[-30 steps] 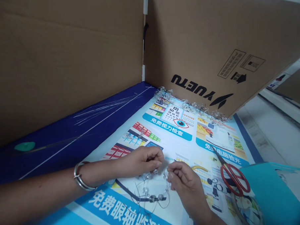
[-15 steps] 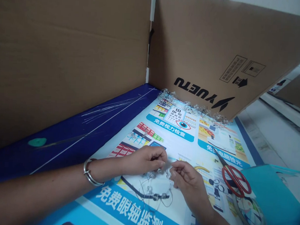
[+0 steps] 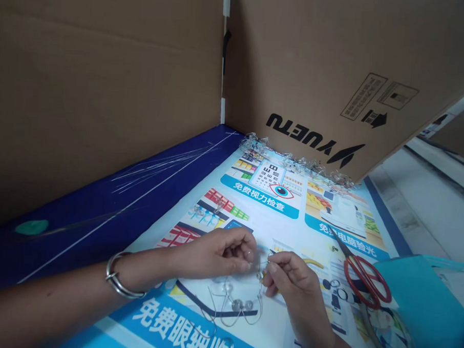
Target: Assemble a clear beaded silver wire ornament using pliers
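Observation:
A string of clear round beads on thin, transparent thread hangs in loops beneath my two hands, over the printed sheet. My left hand is closed, thumb and fingers pinched at the upper end of the beaded string; a small glint shows between the fingers. Just to its right, my right hand pinches thread between thumb and forefinger, its other fingers curled in. A narrow gap separates the fingertips, with a bead close beneath them. The exact hold of each hand is partly hidden and blurred.
Red-handled scissors lie right of my right hand, beside a clear coil and a teal folder. Many beaded pieces line the far cardboard wall. Loose threads and a green piece lie on the left.
My view has shifted slightly. Both hands stay close together, with my left hand's fingers turned a little and the beaded loops hanging in a different shape.

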`<state>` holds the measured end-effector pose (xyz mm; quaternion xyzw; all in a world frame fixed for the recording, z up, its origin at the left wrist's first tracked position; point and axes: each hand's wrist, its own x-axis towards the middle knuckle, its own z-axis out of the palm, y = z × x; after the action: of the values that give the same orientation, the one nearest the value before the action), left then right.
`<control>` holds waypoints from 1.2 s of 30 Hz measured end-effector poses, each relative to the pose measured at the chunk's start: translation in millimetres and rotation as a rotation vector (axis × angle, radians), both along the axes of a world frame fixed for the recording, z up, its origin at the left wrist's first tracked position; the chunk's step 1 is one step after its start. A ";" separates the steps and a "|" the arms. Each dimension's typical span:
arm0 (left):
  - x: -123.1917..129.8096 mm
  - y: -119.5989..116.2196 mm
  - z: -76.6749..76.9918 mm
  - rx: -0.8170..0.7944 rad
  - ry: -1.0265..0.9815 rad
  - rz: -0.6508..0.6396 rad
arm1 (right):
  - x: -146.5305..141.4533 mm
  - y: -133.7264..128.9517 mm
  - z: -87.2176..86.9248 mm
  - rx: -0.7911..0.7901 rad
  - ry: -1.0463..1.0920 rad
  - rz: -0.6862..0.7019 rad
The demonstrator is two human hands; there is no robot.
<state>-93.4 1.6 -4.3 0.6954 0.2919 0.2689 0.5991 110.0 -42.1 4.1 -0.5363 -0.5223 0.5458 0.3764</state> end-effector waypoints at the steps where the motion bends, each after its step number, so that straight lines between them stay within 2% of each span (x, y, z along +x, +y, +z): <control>1: 0.6 -0.4 -0.8 -0.021 -0.007 0.008 | 0.6 -0.2 -0.7 0.001 0.018 -0.009; 8: 5.7 -2.7 -1.5 -0.019 0.055 0.115 | 5.3 -1.0 -4.2 0.030 0.127 -0.017; 22: 5.2 -3.3 -2.1 0.070 0.157 0.207 | 3.0 -2.2 3.5 0.032 0.030 0.054; 30: 5.9 -2.1 -2.8 0.044 0.123 0.196 | 5.1 -1.5 4.8 0.042 0.003 0.085; 36: 5.0 -0.8 -2.7 0.089 0.115 0.157 | 4.3 -2.3 4.9 -0.018 0.025 0.052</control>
<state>-88.4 0.7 -7.0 0.7107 0.3671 0.2875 0.5268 114.3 -44.4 9.0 -0.5189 -0.5264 0.5670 0.3636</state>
